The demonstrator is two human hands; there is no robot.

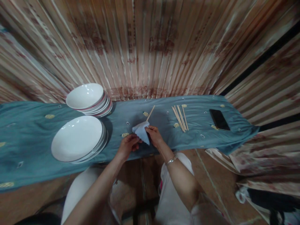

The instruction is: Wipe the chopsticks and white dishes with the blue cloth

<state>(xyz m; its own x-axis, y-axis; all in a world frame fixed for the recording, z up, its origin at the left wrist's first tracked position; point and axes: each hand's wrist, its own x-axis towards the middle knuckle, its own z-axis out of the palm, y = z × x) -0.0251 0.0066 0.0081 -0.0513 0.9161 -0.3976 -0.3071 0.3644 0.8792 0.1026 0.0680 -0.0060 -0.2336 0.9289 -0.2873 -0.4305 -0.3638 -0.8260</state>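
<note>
Between both hands [140, 139], cloth-wrapped chopstick [150, 113]

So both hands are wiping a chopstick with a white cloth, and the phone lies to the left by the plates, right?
Not quite. The head view shows the phone lying to the right, past the loose chopsticks; the plates are to the left. Both hands, left and right, do hold the white cloth around a chopstick.

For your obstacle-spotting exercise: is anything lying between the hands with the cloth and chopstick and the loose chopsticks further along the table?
Nothing visible does. The left hand and right hand hold the cloth around a chopstick. Between them and the loose chopsticks on the right hand's side lies only bare tablecloth. The plates and bowls stand on the other side.
</note>
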